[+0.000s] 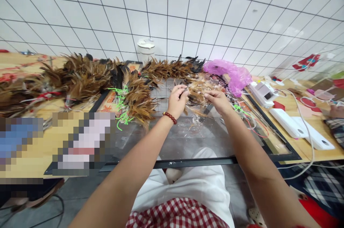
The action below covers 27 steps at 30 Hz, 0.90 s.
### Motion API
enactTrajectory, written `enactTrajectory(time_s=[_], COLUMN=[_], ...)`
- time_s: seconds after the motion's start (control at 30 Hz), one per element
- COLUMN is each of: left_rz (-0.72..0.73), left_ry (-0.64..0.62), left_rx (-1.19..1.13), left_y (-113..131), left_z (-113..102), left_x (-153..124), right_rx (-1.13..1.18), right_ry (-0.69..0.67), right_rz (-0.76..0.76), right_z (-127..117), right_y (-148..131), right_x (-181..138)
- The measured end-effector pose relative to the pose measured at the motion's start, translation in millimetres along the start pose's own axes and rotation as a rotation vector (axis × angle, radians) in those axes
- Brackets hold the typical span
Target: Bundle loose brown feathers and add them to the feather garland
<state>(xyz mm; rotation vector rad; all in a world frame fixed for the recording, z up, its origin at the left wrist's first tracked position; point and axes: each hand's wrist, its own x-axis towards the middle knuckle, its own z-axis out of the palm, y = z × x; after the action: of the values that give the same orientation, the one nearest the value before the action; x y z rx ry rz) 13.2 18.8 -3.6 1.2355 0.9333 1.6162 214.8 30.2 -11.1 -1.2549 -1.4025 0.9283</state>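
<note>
Nearest to me is the clear panel (172, 144); beyond its front edge, the left hand (177, 100) and right hand (219, 101) are at the loose feathers (198, 91), which lie between them. Fingertips look drawn together, but whether they clamp a feather I cannot tell. I judge this step as fine picking, and the next move calls for a light grip. Fingers hide the stems. Farther, I cannot make out what the purple bag (228, 73) contains.

near glass (185, 144) leaves passage; feather pile (198, 93) and purple bag (232, 74) obstruct beyond.
</note>
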Motion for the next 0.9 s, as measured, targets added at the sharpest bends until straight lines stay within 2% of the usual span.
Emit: enactTrajectory(time_s=[0.07, 0.13, 0.23, 0.33, 0.43, 0.57, 0.8, 0.9], left_rz=[-0.05, -0.114, -0.076, -0.043, -0.072, -0.097, -0.145, -0.189], left_ry=[-0.079, -0.063, 0.017, -0.032, -0.115, -0.18, -0.277, -0.3], left_rx=[-0.022, -0.039, 0.021, 0.1, 0.152, 0.165, 0.155, 0.058], left_y=[5, 4, 1, -3, -7, -13, -8, -3], left_z=[5, 7, 4, 1, 2, 6, 6, 7], left_x=[-4, -5, -2, 0, -1, -4, -8, -9], right_rx=[-0.118, -0.303, -0.573, -0.636, -0.577, -0.517, -0.519, -0.555], right_ry=[-0.011, -0.017, -0.109, -0.213, -0.187, -0.107, -0.023, 0.038], right_rz=[-0.098, -0.246, -0.489, -0.616, -0.637, -0.578, -0.628, -0.619], right_z=[1, 1, 1, 7, 17, 27, 30, 25], right_y=[-6, -15, -31, -42, -45, -40, -38, -39], right_x=[-3, -7, -15, -23, -28, -32, -33, -29])
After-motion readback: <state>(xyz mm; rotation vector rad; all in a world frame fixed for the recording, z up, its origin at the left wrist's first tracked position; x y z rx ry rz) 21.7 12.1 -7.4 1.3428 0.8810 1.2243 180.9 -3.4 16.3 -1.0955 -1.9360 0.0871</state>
